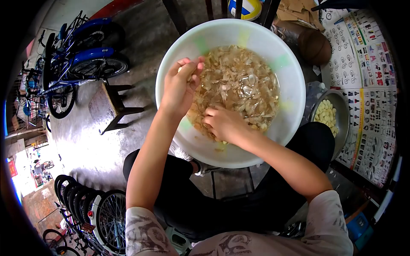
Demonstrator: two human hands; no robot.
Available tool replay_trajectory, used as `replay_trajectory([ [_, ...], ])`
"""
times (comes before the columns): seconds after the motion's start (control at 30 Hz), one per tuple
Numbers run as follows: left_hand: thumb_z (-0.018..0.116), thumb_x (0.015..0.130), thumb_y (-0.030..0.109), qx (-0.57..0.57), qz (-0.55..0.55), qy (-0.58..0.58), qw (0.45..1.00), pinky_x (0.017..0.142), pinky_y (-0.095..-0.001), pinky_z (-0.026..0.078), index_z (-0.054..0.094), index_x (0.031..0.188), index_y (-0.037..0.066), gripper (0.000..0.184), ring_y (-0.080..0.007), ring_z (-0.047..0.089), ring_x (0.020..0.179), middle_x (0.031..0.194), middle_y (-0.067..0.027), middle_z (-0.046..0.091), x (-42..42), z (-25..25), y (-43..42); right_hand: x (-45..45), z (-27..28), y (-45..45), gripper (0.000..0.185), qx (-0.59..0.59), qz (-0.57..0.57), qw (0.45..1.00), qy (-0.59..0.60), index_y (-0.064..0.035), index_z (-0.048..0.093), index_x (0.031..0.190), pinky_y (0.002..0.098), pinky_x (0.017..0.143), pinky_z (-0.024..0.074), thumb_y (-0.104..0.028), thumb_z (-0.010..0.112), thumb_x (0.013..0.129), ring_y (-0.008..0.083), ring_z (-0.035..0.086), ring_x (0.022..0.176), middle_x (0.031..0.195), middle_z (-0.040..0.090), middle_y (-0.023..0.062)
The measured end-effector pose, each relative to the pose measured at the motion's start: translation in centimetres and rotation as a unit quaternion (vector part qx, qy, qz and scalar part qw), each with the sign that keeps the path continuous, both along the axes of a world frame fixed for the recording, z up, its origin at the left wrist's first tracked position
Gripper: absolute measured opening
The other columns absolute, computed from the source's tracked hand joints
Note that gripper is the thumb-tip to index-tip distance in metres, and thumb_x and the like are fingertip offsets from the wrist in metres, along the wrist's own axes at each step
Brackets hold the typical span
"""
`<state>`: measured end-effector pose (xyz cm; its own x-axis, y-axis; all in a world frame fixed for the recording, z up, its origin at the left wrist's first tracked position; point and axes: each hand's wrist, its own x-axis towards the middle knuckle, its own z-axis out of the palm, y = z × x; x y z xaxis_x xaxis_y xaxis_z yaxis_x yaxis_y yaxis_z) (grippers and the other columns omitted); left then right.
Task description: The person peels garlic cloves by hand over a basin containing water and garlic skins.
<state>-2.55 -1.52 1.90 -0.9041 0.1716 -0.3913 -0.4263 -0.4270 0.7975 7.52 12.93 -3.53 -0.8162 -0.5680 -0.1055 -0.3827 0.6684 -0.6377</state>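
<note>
A large white plastic basin (171, 47) holds brownish water with many floating garlic skins (250, 87). Raised over the basin's left side is my left hand (181, 85), palm up, fingers curled around a pale garlic clove (180, 69) that shows only partly. My right hand (226, 123) reaches down to the water at the near side, its fingers bent and their tips hidden among the skins. A few garlic cloves (261, 127) show in the water beside it.
A metal bowl of peeled garlic cloves (326, 114) stands at the right by printed sheets (376, 119). To the left are a wooden stool (109, 106) and several bicycles (92, 59). A ball (247, 8) lies behind the basin. My knees flank its near side.
</note>
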Motion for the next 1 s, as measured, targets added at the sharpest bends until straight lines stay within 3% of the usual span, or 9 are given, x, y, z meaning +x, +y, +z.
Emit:
replay_trajectory([
  [0.17,0.055,0.098,0.007,-0.013,-0.144,-0.04,0.989,0.086,-0.0184,0.054,0.055,0.123,-0.001,0.027,-0.012,0.063,0.106,0.126,-0.0142,0.062,0.5,1.7,-0.1,-0.8,0.8,-0.7,0.016,0.101,0.034,0.994,-0.029,-0.0043,0.067,0.095,0.0436,0.079,0.0538,-0.007,0.064,0.08,0.0309,0.061,0.1,0.104,0.058,0.0109],
  [0.23,0.054,0.098,0.005,-0.076,-0.23,-0.032,0.97,0.091,-0.0207,0.054,0.054,0.131,-0.004,0.034,-0.014,0.064,0.108,0.124,-0.0144,0.064,0.6,1.4,-0.3,-1.1,1.1,-0.6,0.015,0.027,-0.075,0.995,-0.064,-0.0045,0.068,0.094,0.0443,0.081,0.0522,-0.005,0.062,0.081,0.0325,0.062,0.096,0.1,0.058,0.0122],
  [0.5,0.056,0.099,0.015,-0.111,-0.209,0.012,0.972,0.062,-0.0222,0.044,0.065,0.12,-0.003,0.03,-0.0063,0.053,0.065,0.076,-0.0003,0.064,-0.7,0.7,-2.7,-3.2,1.0,2.9,0.016,-0.091,-0.054,0.981,-0.164,-0.0056,0.069,0.099,0.038,0.075,0.0483,-0.015,0.069,0.085,0.0248,0.062,0.081,0.088,0.059,0.0097],
  [0.57,0.062,0.093,0.023,-0.483,-0.277,0.1,0.824,0.064,-0.0309,0.05,0.075,0.102,0.004,0.025,-0.0143,0.061,0.061,0.066,-0.0092,0.067,-0.7,1.6,-2.2,-3.9,2.9,3.3,0.018,-0.097,-0.075,0.946,-0.299,-0.0061,0.07,0.106,0.0348,0.076,0.0494,-0.012,0.065,0.089,0.0216,0.065,0.081,0.086,0.067,0.01],
  [0.67,0.062,0.088,0.019,-0.576,-0.267,0.203,0.746,0.062,-0.0307,0.048,0.076,0.093,0.005,0.02,-0.0153,0.06,0.058,0.061,-0.0094,0.064,0.5,-0.3,-2.7,-4.0,2.2,3.9,0.029,-0.155,-0.065,0.938,-0.302,-0.0028,0.065,0.119,0.0336,0.082,0.0518,-0.007,0.059,0.091,0.0222,0.069,0.089,0.094,0.073,0.0139],
  [0.77,0.062,0.086,0.016,-0.595,-0.315,0.166,0.72,0.066,-0.032,0.05,0.075,0.094,0.004,0.02,-0.019,0.064,0.063,0.067,-0.0119,0.067,0.7,0.0,-2.3,-4.0,0.5,4.1,0.037,-0.189,-0.067,0.935,-0.291,0.0007,0.059,0.124,0.0369,0.084,0.053,-0.002,0.054,0.088,0.028,0.071,0.091,0.094,0.073,0.0168],
  [0.9,0.065,0.08,0.011,-0.543,-0.342,0.13,0.756,0.074,-0.0397,0.054,0.077,0.093,0.012,0.018,-0.0307,0.068,0.073,0.078,-0.0147,0.071,0.8,-1.7,-2.2,-4.2,0.0,3.1,0.031,-0.02,-0.112,0.966,-0.234,0.0006,0.063,0.115,0.0419,0.08,0.0536,-0.002,0.056,0.085,0.0328,0.068,0.092,0.095,0.07,0.0176],
  [0.97,0.063,0.077,0.007,-0.574,-0.413,0.254,0.66,0.077,-0.0361,0.053,0.074,0.095,0.003,0.021,-0.0253,0.07,0.081,0.083,-0.0144,0.072,1.7,-4.3,-2.8,-4.0,0.1,2.3,0.029,0.071,-0.106,0.965,-0.229,0.0,0.065,0.112,0.0434,0.079,0.0538,-0.003,0.058,0.084,0.0338,0.067,0.092,0.096,0.068,0.0181],
  [1.0,0.063,0.074,0.005,-0.552,-0.445,0.18,0.682,0.08,-0.0373,0.053,0.073,0.096,0.003,0.024,-0.0277,0.07,0.088,0.091,-0.0156,0.072,1.9,-4.2,-2.4,-3.2,0.2,1.9,0.028,0.113,-0.089,0.975,-0.169,-0.0009,0.066,0.11,0.0443,0.079,0.0541,-0.004,0.061,0.083,0.034,0.067,0.093,0.098,0.066,0.0182],
])
